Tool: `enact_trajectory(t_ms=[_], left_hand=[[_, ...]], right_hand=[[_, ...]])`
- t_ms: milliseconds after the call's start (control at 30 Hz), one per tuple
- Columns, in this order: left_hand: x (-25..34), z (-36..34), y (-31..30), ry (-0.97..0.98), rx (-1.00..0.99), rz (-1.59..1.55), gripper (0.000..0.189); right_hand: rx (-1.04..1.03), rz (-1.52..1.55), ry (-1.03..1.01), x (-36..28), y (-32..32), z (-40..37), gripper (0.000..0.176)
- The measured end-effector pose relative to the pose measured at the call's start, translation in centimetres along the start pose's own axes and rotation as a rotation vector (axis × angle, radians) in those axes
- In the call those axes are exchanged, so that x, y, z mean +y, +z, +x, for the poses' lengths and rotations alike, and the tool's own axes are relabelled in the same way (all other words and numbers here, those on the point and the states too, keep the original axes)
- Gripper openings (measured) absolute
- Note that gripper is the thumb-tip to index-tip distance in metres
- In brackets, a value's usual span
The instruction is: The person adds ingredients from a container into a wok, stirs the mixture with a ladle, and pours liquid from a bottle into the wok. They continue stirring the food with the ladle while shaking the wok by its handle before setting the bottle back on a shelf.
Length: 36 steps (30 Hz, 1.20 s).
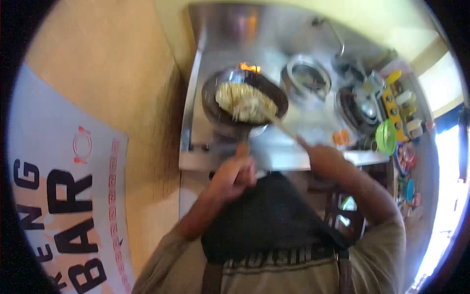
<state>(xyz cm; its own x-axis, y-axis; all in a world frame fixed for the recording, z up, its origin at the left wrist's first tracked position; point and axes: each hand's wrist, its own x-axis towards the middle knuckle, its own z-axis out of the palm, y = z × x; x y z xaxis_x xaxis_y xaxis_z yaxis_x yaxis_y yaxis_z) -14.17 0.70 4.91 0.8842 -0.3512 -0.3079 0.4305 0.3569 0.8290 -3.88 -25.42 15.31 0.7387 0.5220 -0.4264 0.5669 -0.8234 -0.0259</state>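
My left hand [234, 177] is closed around the wooden handle [242, 149] of a dark wok [209, 100]. The wok sits tilted over the stove, with an orange flame [249, 67] showing behind its far rim. A heap of pale yellow food [245, 100], blurred by motion, fills its middle; it looks like noodles or rice. In my right hand [325, 159] is the long handle of a stirring utensil [284, 129], slanting left into the wok. The utensil's head is hidden in the food.
A round metal pot [304, 73] stands to the wok's right. Beyond it a dark pan [350, 109] has a ladle [368, 109] in it. A green bowl [386, 137] and several bottles [405, 98] line the right side. A steel backsplash [274, 29] rises behind.
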Motion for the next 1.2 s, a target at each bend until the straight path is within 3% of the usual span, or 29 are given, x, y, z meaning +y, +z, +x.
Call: enact_trajectory(t_ms=[33, 67, 100, 167, 200, 300, 400, 533, 633, 667, 733, 833, 933, 1033, 1133, 1200], left_hand=[[1.4, 0.4, 0.0, 0.035, 0.017, -0.081, 0.015], [1.9, -0.7, 0.9, -0.111, 0.062, -0.244, 0.014], [1.8, -1.4, 1.3, -0.271, 0.113, -0.415, 0.012], [0.6, 0.5, 0.6, -0.207, 0.123, -0.417, 0.009], [0.9, 3.2, -1.4, -0.122, 0.111, -0.404, 0.009], [-2.4, 7.1, -7.3, -0.125, -0.010, -0.719, 0.013], [-3.5, 8.2, -7.5, -0.138, 0.054, -0.698, 0.021], [-5.0, 8.6, -8.3, -0.127, 0.037, -0.731, 0.022], [-5.5, 8.6, -8.3, -0.143, 0.035, -0.704, 0.023], [-5.8, 8.8, -8.4, -0.146, 0.033, -0.683, 0.024], [-6.4, 9.2, -9.5, -0.143, 0.057, -0.640, 0.023], [-7.5, 9.6, -10.2, -0.144, 0.115, -0.577, 0.023], [-8.2, 9.8, -9.6, -0.146, 0.153, -0.526, 0.024], [-8.5, 10.6, -10.2, -0.129, 0.172, -0.495, 0.024], [-8.4, 10.9, -9.9, -0.108, 0.196, -0.487, 0.021], [-8.5, 10.7, -9.6, -0.113, 0.203, -0.491, 0.020]], right_hand=[[-0.057, -0.058, -0.004, 0.7, -0.5, -0.2, 0.069], [-0.137, -0.108, -0.010, 1.7, -0.2, -0.8, 0.065], [0.035, -0.280, -0.097, 3.3, 2.6, 0.6, 0.063], [0.117, -0.235, -0.024, 4.1, 3.1, 2.8, 0.062], [0.133, -0.199, 0.052, 3.6, -0.2, 4.1, 0.065], [0.198, -0.375, 0.039, 5.1, -4.9, 2.8, 0.058], [0.158, -0.399, 0.119, 4.6, -8.3, 0.7, 0.063], [0.019, -0.416, 0.193, 3.9, -6.0, 1.5, 0.065], [0.069, -0.180, 0.154, 5.3, 3.2, 8.3, 0.061], [0.081, 0.038, 0.197, 5.3, 4.2, 9.9, 0.058], [0.397, 0.351, -0.047, 7.5, 8.4, 11.5, 0.055], [0.522, 0.507, 0.071, 6.0, 9.2, 13.7, 0.055], [0.175, 0.831, 0.333, 2.8, 6.1, 18.0, 0.057], [-0.005, 0.733, 0.196, 3.1, 2.5, 15.6, 0.055], [0.441, 0.519, -0.135, 6.5, 7.0, 17.3, 0.054], [0.416, 0.553, -0.065, 4.6, 7.6, 20.6, 0.056]])
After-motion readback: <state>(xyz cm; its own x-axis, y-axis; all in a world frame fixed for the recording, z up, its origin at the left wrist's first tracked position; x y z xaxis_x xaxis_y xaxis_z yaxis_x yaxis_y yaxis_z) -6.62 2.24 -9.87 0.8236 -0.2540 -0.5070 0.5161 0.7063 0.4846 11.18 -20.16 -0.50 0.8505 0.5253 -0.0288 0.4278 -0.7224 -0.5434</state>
